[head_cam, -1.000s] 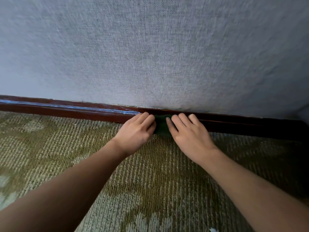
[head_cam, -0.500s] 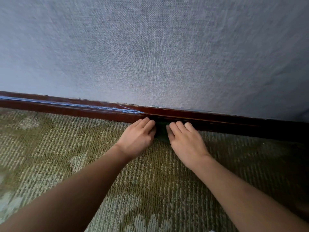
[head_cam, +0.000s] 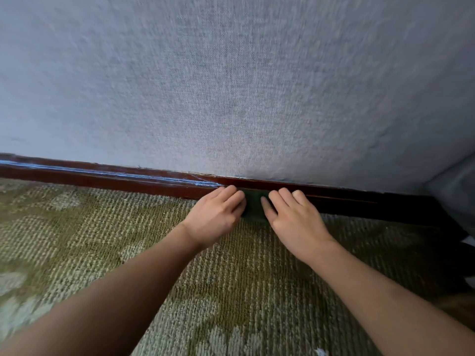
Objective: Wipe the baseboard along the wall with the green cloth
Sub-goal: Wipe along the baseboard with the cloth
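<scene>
In front of me is a bumpy green carpet [head_cam: 231, 291] with pale shapes. A tiny white bit [head_cam: 320, 352] lies on it. Something grey [head_cam: 455, 196] sits far right.
</scene>
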Demonstrator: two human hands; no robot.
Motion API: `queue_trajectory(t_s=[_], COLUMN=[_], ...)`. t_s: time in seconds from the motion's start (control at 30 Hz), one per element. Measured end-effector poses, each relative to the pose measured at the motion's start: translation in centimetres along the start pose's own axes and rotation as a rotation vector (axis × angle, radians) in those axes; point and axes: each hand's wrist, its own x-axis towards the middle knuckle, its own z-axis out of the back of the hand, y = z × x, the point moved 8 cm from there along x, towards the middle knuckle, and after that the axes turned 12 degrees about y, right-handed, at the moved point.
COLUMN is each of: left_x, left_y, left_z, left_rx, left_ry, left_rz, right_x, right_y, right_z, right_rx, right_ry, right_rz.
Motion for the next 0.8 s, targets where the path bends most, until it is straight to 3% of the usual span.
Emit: queue_trajectory(t_s=[0.37,0.8], left_x=[-0.8,0.5], left_y=[0.4,2.3], left_z=[1.9,0.5], left_rx=[-0.034,-0.106], left_ry=[-0.029,-0.118], left_rz=[-0.057,0.006], right_x=[0.1,2.5], right_y=[-0.1,-0.7], right_z=[2.0,0.0], right_rx=[0.026,0.022], right_ry=[0.022,-0.032], right_rz=[0.049,0.047])
